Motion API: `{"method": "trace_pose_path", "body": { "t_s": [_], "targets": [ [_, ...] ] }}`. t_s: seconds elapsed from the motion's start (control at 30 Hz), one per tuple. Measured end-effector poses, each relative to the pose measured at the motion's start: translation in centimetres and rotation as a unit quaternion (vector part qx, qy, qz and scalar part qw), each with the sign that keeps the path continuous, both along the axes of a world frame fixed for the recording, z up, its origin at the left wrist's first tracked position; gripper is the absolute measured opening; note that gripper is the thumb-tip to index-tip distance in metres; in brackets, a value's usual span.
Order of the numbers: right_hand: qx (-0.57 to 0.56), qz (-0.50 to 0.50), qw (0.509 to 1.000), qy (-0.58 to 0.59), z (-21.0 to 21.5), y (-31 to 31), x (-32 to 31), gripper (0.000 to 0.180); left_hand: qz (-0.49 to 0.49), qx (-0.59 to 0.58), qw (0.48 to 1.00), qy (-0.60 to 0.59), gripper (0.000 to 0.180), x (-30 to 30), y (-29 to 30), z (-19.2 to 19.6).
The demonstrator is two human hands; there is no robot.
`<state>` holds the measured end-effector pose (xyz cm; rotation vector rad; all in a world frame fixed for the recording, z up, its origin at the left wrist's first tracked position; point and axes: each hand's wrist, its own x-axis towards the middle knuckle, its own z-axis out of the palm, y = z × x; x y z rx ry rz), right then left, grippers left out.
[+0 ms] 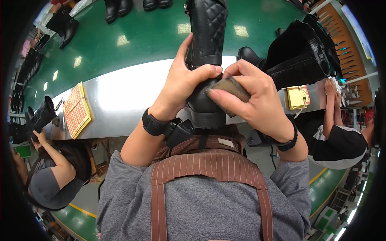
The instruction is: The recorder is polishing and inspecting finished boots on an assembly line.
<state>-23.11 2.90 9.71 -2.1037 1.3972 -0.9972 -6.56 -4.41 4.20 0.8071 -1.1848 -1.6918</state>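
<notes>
A black boot [207, 34] with a quilted shaft stands in front of me, its rounded toe and thick sole toward my body. My left hand [184, 82] wraps around the boot at the ankle, thumb across its front. Between the thumb and fingers of my right hand [255, 90] is a worn grey-brown sponge-like block [231, 90]. The block lies against or just beside the right side of the boot's toe; its contact edge is partly hidden by my fingers.
Black boots [299, 56] lean at the right near a yellow card stack [296, 97]. Left on the metal bench edge [120, 92] is a stack of patterned yellow sheets [76, 110]. More boots [118, 9] stand on the green tabletop [148, 36]. People work at both sides.
</notes>
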Motion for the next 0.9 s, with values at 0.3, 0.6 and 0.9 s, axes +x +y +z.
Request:
{"method": "trace_pose_path", "body": {
  "t_s": [0.3,0.6,0.9],
  "targets": [
    [0.088,0.002,0.994,-0.058,0.7,0.8,-1.0,0.023,0.005,0.008,1.000,0.010,0.099,-0.3,0.0,0.0],
    [0.011,0.105,0.994,-0.010,1.2,0.4,-1.9,0.027,0.003,0.014,1.000,-0.009,0.101,0.0,0.4,-0.1],
    [0.024,0.063,0.998,0.013,0.6,0.1,-1.1,0.027,0.011,-0.008,1.000,-0.023,0.099,-0.3,0.8,-0.1]
  ]
}}
